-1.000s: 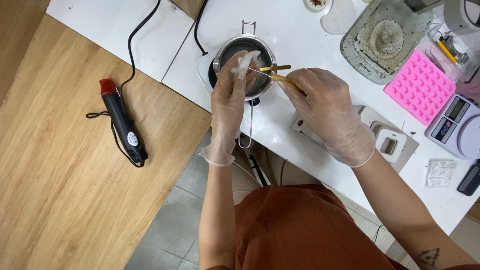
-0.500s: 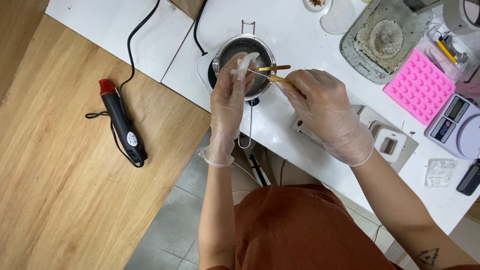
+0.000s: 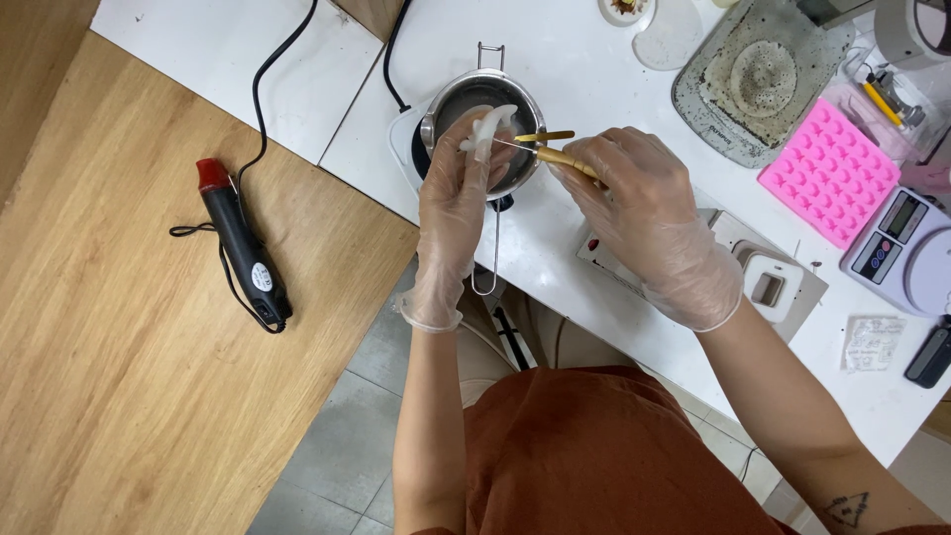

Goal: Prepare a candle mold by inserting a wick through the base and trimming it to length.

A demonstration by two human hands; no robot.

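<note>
Head view. Left hand (image 3: 458, 213), in a thin clear glove, is raised over the small steel pot (image 3: 482, 107); its fingertips are pressed together, pinching a whitish, translucent piece (image 3: 487, 127) just above the pot's rim. Right hand (image 3: 644, 213), also gloved, has its fingers curled around slim yellow tweezers (image 3: 555, 151), whose tips point at the pinched piece; whether they touch it cannot be told. The pot sits on a white round hotplate (image 3: 404, 139). A pink silicone mould (image 3: 830, 170), studded with small cavities, lies well apart to the right. A black heat gun (image 3: 243, 243) with a red nozzle lies on the wooden table (image 3: 119, 376).
</note>
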